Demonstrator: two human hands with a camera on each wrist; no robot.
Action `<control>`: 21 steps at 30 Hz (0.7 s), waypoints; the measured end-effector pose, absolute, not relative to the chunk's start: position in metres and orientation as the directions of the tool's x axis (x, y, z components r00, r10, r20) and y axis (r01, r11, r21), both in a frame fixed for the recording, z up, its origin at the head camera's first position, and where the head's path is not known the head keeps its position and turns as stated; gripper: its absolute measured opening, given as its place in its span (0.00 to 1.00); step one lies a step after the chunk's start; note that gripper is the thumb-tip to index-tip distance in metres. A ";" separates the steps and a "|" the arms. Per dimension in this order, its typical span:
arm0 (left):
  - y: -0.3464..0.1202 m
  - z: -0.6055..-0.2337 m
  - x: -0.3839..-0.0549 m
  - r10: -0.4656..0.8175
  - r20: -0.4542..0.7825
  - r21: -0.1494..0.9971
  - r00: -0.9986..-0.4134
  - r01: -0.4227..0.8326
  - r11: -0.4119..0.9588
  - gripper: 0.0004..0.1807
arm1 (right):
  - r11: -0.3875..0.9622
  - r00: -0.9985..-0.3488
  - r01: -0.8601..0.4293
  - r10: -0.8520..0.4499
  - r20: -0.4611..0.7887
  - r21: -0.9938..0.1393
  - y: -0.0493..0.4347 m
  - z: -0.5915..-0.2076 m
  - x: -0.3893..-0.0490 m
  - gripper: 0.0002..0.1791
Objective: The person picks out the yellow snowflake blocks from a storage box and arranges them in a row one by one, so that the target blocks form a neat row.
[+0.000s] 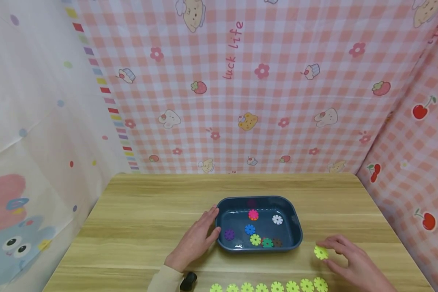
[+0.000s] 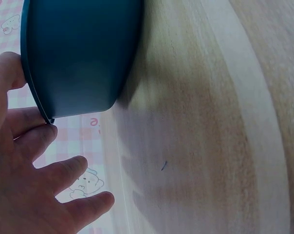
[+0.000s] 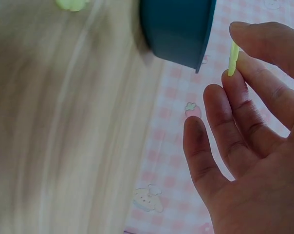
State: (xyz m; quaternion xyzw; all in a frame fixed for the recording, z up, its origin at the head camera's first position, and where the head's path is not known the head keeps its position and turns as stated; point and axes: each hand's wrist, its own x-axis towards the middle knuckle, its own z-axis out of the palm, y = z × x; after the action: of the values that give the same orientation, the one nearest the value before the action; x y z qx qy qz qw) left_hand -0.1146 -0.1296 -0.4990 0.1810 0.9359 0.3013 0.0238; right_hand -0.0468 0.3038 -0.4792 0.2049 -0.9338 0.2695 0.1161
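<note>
My left hand rests at the left end of a dark blue tray, thumb and fingertips on its rim. In the left wrist view its other fingers spread loosely beside the tray's corner. Right of the tray, my right hand pinches a yellow snowflake disc between thumb and fingers, above the table. The right wrist view has that disc edge-on. Along the front, several more yellow discs lie in a row.
Inside the tray are loose discs, among them a purple disc, a blue disc, a white disc and a green disc. The wooden table meets a checked curtain at its back edge.
</note>
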 end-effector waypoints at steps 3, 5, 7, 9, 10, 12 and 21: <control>-0.129 -0.499 -0.114 0.353 0.065 0.574 -0.933 0.325 0.752 0.32 | 0.775 -0.904 -0.422 -0.323 0.280 -0.470 0.310 -0.484 -0.045 0.20; -0.129 -0.499 -0.114 0.351 0.064 0.574 -0.934 0.322 0.753 0.32 | 0.765 -0.896 -0.441 -0.339 0.287 -0.470 0.315 -0.489 -0.044 0.20; -0.129 -0.499 -0.114 0.348 0.062 0.575 -0.935 0.319 0.754 0.32 | 0.750 -0.893 -0.449 -0.351 0.282 -0.485 0.320 -0.493 -0.043 0.20; -0.129 -0.499 -0.114 0.345 0.060 0.576 -0.937 0.315 0.755 0.32 | 0.727 -0.880 -0.474 -0.366 0.303 -0.496 0.325 -0.497 -0.041 0.21; -0.129 -0.499 -0.114 0.343 0.058 0.577 -0.937 0.312 0.755 0.32 | 0.716 -0.876 -0.482 -0.374 0.305 -0.505 0.327 -0.499 -0.040 0.21; -0.129 -0.499 -0.114 0.341 0.055 0.579 -0.938 0.309 0.755 0.32 | 0.705 -0.882 -0.471 -0.378 0.280 -0.531 0.332 -0.502 -0.038 0.20; -0.129 -0.499 -0.114 0.343 0.050 0.579 -0.938 0.307 0.755 0.32 | 0.693 -0.887 -0.433 -0.442 0.134 -0.576 0.351 -0.513 -0.035 0.16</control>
State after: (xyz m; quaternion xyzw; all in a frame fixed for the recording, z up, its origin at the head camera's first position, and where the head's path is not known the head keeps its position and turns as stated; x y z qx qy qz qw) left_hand -0.1140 -0.1291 -0.4988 0.1735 0.9364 0.3036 0.0296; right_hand -0.0345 0.3512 -0.5131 0.2379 -0.9201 0.3111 -0.0074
